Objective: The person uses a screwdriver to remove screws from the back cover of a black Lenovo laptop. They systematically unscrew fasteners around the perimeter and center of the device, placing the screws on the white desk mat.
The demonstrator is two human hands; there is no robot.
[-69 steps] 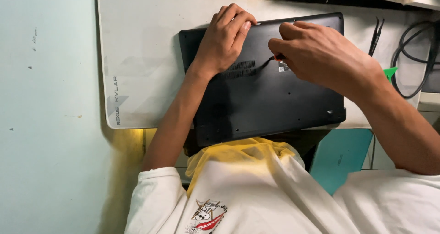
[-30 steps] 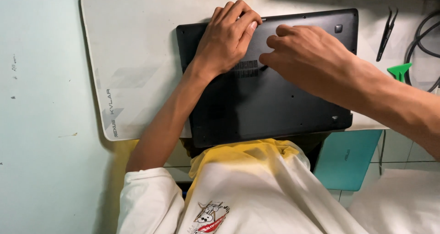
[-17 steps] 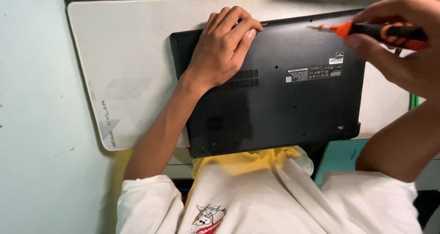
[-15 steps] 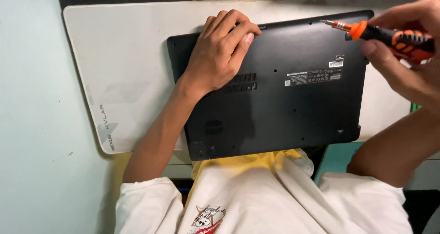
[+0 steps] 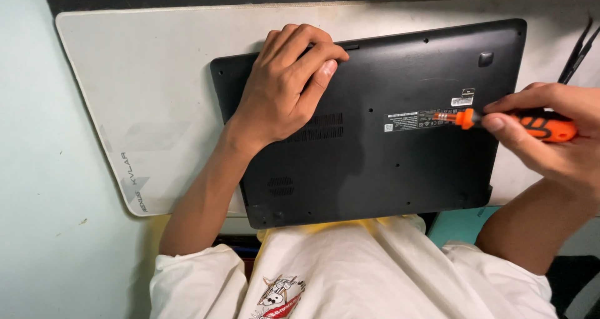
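Screwdriver (image 5: 506,121) handle end hidden in right hand (image 5: 550,141); tweezers (image 5: 578,47) cut off.

Even, fairly bright light from above; soft shadows under the left hand (image 5: 284,88). Faint sheen on the black laptop (image 5: 400,169). Sharp focus, slight edge bending.

At the bottom of the frame I see my white T-shirt (image 5: 375,269), short-sleeved, loose and creased across the chest. A small cartoon print (image 5: 278,292) in red, black and grey sits at its lower middle. Both forearms are bare, from the sleeve hems up. My left hand (image 5: 284,88) and right hand (image 5: 550,138) wear no gloves, rings or watch.
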